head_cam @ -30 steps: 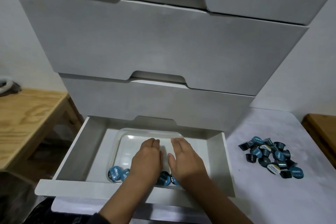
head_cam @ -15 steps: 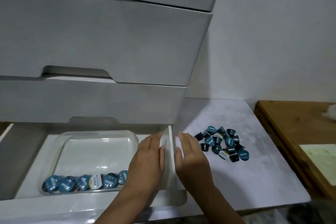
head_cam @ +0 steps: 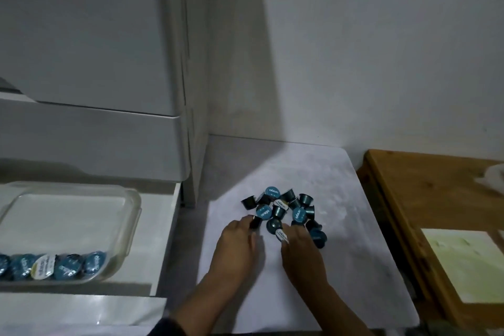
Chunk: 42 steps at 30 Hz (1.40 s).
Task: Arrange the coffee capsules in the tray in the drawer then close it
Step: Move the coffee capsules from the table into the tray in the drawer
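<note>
Both my hands were down on the white tabletop (head_cam: 341, 267), at the near edge of the heap of loose coffee capsules (head_cam: 283, 211). My left hand (head_cam: 236, 243) lay palm down with its fingers curled around 1 dark capsule (head_cam: 255, 222) at the heap's left side. My right hand (head_cam: 301, 249) was beside it, fingertips pinching 1 white-lidded capsule (head_cam: 282, 235); motion blur kept me from telling how firm either hold was. The rest of the heap sat just beyond my fingers, some capsules lid up and showing blue foil, others on their sides. To the left, the drawer (head_cam: 166, 229) stood open with the clear tray (head_cam: 128, 226) inside it. 1 row of capsules (head_cam: 51, 266) lined the tray's near wall, lids facing up, 1 of them white among the blue. A wooden table (head_cam: 425, 199) stood to the right.
</note>
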Each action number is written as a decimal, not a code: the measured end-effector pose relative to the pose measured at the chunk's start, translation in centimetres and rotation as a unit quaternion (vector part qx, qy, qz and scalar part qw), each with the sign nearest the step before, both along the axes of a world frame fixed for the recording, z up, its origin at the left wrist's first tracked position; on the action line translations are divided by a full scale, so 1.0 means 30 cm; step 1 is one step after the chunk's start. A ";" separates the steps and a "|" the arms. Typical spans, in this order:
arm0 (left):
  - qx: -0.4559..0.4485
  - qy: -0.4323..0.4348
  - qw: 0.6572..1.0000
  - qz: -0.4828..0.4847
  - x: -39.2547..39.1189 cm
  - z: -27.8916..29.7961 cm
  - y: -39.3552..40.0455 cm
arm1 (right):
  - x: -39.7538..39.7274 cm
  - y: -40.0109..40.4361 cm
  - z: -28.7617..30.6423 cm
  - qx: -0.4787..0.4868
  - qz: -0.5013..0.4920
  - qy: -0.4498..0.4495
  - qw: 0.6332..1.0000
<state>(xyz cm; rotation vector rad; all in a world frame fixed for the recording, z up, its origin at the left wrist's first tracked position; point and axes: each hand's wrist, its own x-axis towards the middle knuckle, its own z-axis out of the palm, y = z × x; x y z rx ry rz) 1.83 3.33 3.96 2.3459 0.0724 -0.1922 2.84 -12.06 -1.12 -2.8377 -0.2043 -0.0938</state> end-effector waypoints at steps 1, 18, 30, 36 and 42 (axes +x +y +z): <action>0.002 0.010 1.000 0.008 0.023 -0.023 -0.006 | 0.014 -0.012 -0.019 -0.010 0.010 0.001 1.000; -0.057 -0.031 0.992 0.105 0.083 -0.153 -0.083 | 0.088 -0.043 -0.055 0.156 0.011 0.017 0.987; -0.199 -0.005 0.952 0.234 0.072 -0.124 -0.097 | 0.098 -0.057 -0.068 0.219 0.008 0.017 0.975; -0.215 -0.010 0.952 0.219 0.097 -0.055 -0.063 | 0.122 -0.061 0.055 0.294 -0.033 0.020 0.955; -0.246 -0.057 0.954 0.159 0.106 0.144 0.063 | 0.153 -0.015 0.305 0.421 -0.090 0.106 0.896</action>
